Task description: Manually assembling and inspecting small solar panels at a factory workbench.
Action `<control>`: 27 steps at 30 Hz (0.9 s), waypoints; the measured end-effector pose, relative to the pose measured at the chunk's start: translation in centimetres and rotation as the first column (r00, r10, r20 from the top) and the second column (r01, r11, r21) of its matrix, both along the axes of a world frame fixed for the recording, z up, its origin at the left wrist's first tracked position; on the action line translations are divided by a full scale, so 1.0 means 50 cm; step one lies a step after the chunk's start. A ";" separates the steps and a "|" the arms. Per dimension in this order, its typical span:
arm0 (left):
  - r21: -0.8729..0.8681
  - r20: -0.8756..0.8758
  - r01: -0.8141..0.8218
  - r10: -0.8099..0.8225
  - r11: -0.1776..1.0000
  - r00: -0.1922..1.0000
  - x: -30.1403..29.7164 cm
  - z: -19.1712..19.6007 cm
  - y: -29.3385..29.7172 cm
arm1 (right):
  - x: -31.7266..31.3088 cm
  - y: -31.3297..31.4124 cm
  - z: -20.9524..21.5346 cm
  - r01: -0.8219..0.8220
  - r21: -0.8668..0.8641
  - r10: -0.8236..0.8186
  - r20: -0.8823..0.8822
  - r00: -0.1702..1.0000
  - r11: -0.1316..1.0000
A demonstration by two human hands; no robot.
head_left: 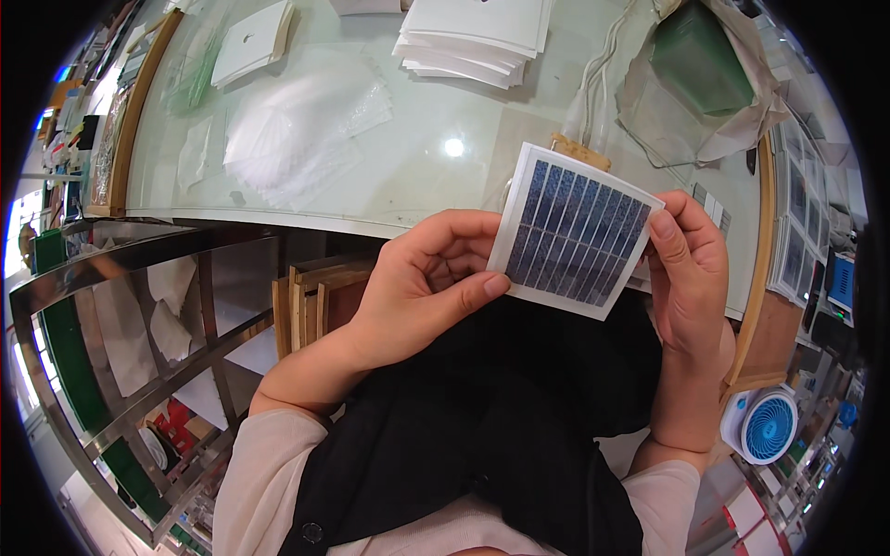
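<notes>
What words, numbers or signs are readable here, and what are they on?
None reads clearly.
Solar panel, between left hand and right hand: no lettering visible.
White sheets, upper left: small dark mark, too small to read.
Blue-and-white fan: anything on its hub is too blurred.

Bright overall; one glare spot whitens the tabletop [436, 181] (edges bend).

A squarish solar panel [579, 236], dark blue with thin pale lines and a white border, is held face up near the desk [408, 185], turned clockwise, lower left and upper right corners in the fingers [475, 293]; it seems flat, though the view bends edges
</notes>
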State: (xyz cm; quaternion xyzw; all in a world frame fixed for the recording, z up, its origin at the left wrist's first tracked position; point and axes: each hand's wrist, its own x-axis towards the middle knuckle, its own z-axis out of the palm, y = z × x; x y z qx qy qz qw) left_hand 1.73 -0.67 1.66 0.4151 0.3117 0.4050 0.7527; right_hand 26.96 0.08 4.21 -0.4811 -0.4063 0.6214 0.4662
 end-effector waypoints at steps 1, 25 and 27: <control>0.002 -0.011 -0.003 0.003 1.000 1.000 0.000 0.000 -0.001 | -0.001 0.000 -0.002 0.005 0.007 -0.005 -0.001 1.000 1.000; 0.052 -0.078 -0.002 0.006 0.999 0.997 -0.004 -0.006 0.009 | -0.010 0.000 -0.018 0.024 0.022 -0.023 -0.027 0.999 0.999; 0.052 -0.068 -0.003 0.006 0.999 0.998 -0.006 -0.007 0.009 | -0.012 0.001 -0.016 0.022 0.023 -0.021 -0.042 0.999 0.999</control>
